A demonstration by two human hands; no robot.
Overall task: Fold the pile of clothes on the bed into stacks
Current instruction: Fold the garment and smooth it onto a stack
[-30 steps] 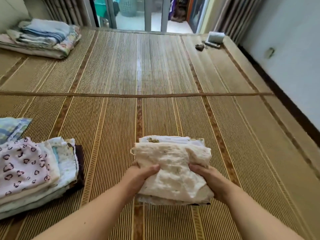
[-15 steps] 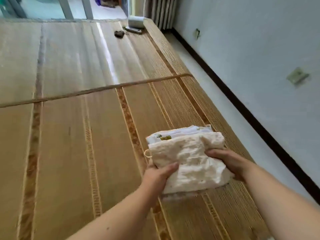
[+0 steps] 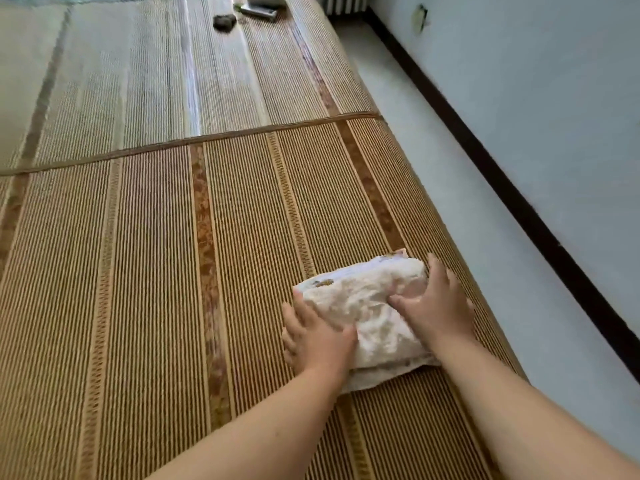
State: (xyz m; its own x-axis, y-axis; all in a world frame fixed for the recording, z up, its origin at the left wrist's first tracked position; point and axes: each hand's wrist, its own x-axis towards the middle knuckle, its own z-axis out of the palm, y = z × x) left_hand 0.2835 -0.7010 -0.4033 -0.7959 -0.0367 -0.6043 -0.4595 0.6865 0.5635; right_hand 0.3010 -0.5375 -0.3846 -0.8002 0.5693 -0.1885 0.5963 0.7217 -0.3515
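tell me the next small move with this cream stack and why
Probably lift both hands off: the cream folded stack lies flat on the mat near its right edge, the left hand and right hand spread against its sides with straight fingers, so it looks set down.

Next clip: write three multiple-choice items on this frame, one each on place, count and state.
1. Where on the striped woven mat does the cream textured cloth bundle lie? A near its right edge B at its far end C at its left edge
2. How many hands touch it? A none B one C two
3. The bundle is: A spread flat B folded in layers C hung up
Key: 1A, the pale floor lies just beside it; 2C, left hand and right hand both rest on it; 3B, layered edges show.
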